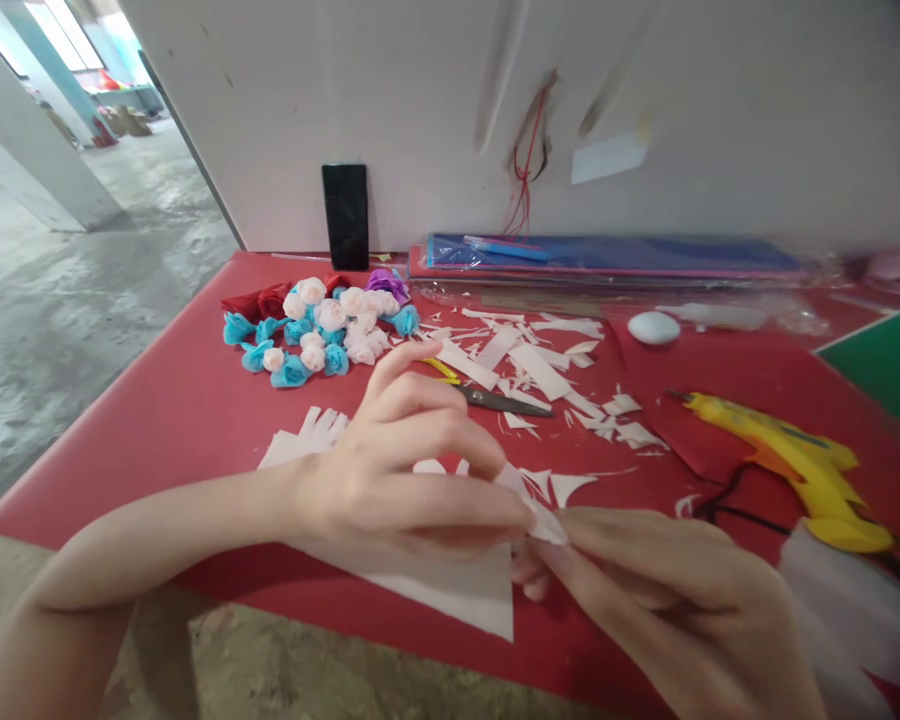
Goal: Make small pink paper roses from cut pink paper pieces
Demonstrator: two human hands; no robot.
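A small strip of white paper (546, 522) is pinched between both hands above the front of the red table. My left hand (412, 460) grips its left side with thumb and forefinger, the other fingers curled. My right hand (667, 590) holds the other end between its fingertips. Beneath the left hand lies a larger white sheet (450, 590) with a fringed edge, partly hidden. Beyond the fingers rest scissors (499, 400) with yellow handles, mostly covered by the left hand, among white paper scraps (540, 370).
Blue, white, red and purple paper flowers (322, 330) cluster at the back left. A phone (346, 217) leans on the wall. A yellow glue gun (787, 460) with a dark cord lies right, near a white egg-shaped object (653, 328). Plastic-wrapped sheets (607, 255) line the back.
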